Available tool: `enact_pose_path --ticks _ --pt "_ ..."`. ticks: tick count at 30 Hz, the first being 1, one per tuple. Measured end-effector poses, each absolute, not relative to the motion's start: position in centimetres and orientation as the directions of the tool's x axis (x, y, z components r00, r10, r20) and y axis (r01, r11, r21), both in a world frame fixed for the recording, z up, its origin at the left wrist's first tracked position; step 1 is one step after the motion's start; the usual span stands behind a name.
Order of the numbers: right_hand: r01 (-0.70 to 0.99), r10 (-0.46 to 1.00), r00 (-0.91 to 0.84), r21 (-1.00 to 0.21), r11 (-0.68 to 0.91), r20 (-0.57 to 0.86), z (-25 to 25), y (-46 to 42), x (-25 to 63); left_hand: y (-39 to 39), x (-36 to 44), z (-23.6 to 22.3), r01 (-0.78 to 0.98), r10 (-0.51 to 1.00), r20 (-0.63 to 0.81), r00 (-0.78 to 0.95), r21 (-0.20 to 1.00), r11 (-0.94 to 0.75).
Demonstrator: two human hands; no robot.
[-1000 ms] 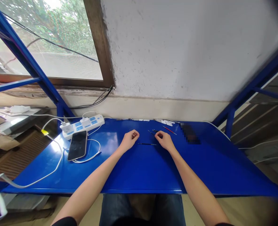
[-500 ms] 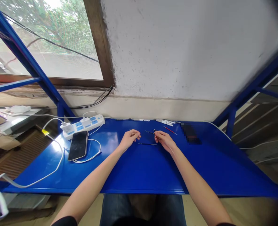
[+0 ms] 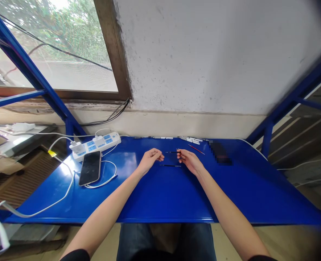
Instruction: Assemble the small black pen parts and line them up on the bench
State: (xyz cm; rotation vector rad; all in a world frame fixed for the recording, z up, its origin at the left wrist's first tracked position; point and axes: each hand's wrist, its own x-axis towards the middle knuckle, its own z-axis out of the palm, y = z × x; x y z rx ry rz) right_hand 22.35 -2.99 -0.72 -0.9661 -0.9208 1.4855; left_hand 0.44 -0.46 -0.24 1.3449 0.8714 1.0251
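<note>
A slim dark rod (image 3: 172, 152) sticks out from the fingertips of the right hand (image 3: 190, 160), pointing toward the left hand (image 3: 150, 160). The hands are apart; the right one's thumb and fingers seem pinched on the rod's end, though at this size the exact grip is hard to read. The left fingers are curled close together, and I cannot tell whether they hold anything.

Held by one end, the rod could tilt or slip if the pinch loosens — it is thin, and likely smooth. Just nearer the person, a second rod (image 3: 170, 166) lies on the blue desk (image 3: 165, 197); a low sweep of either hand could knock it and set it rolling. Beyond the right hand, a red rod (image 3: 196, 149) and some white pen parts (image 3: 193, 140) lie loose — a careless knuckle could scatter them. The phone (image 3: 90, 168) sits well apart, by the power strip (image 3: 103, 144).
</note>
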Motion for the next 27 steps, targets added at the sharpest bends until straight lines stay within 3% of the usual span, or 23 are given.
enact_pose_path --ticks 5,18,22,27 --pt "-0.370 0.991 -0.094 -0.921 -0.122 -0.094 -0.7 -3.2 22.2 -0.6 0.7 0.0 -0.169 0.937 0.056 0.346 0.986 0.004" --pt "-0.332 0.984 -0.148 -0.933 -0.140 -0.095 -0.5 -3.4 21.7 -0.4 0.8 -0.7 -0.154 0.913 0.075 0.400 0.988 -0.014" --pt "-0.184 0.983 -0.181 -0.981 -0.068 -0.034 -0.5 -3.5 21.5 -0.5 0.8 -0.9 -0.043 0.899 0.093 0.427 0.996 -0.083" --pt "0.081 0.984 -0.171 -0.995 0.064 0.049 -0.7 -3.6 21.3 -0.8 0.5 -0.4 0.232 0.884 0.222 0.411 0.913 -0.337"
